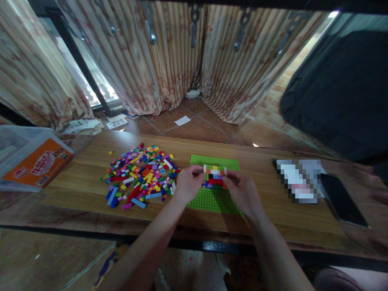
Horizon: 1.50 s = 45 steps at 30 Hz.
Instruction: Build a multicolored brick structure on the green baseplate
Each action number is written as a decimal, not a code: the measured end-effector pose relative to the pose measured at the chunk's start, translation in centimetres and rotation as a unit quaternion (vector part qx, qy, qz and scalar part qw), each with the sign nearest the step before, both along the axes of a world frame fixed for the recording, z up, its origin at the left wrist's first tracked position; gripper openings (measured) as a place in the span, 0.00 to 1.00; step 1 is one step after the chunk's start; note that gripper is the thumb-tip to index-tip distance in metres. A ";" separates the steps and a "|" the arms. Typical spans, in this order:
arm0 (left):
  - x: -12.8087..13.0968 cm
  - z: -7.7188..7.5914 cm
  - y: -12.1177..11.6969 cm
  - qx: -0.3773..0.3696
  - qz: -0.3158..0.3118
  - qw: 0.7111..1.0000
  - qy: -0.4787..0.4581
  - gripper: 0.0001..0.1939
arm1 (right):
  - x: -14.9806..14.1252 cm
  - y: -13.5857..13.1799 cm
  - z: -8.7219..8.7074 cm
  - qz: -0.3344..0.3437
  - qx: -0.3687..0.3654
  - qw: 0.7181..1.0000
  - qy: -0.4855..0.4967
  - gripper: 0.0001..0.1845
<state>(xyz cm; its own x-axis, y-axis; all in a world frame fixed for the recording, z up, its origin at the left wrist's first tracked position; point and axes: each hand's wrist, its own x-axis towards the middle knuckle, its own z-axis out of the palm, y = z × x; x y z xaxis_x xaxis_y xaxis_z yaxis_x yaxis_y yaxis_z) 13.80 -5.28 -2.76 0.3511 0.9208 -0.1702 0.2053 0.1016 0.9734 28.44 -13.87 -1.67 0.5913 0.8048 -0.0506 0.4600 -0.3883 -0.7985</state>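
A person's bare hands meet over a bright green studded baseplate [209,203] on a wooden counter [263,178]. Between them, over the upper-middle part of the plate, is a small brick build [215,177] in bands of white, orange, red and blue. The left hand [187,185] has its fingers pinching the build's left end; the right hand's [245,191] fingers pinch its right end. Whether the build is locked onto the studs cannot be told. To the left spreads a loose heap of coloured bricks [148,171]; to the right, well apart, lies a dark phone [344,200]. Handling it well likely calls for equal, light pressure at both ends, keeping the rows level and lined up with the studs; squeezing or twisting one side could pop bricks loose.
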 end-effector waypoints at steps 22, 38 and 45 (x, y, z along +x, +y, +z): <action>1.1 0.6 0.7 -0.094 0.017 0.994 -0.054 0.11 | -0.6 0.2 0.9 -0.039 -0.042 0.997 -0.044 0.18; -0.5 0.8 0.5 -0.100 -0.007 0.994 -0.052 0.07 | 1.6 -0.1 -1.9 -0.033 0.026 0.999 0.021 0.23; -1.1 0.3 0.2 -0.062 -0.030 0.998 -0.013 0.10 | 2.1 -0.1 -2.6 -0.037 0.028 0.999 0.026 0.23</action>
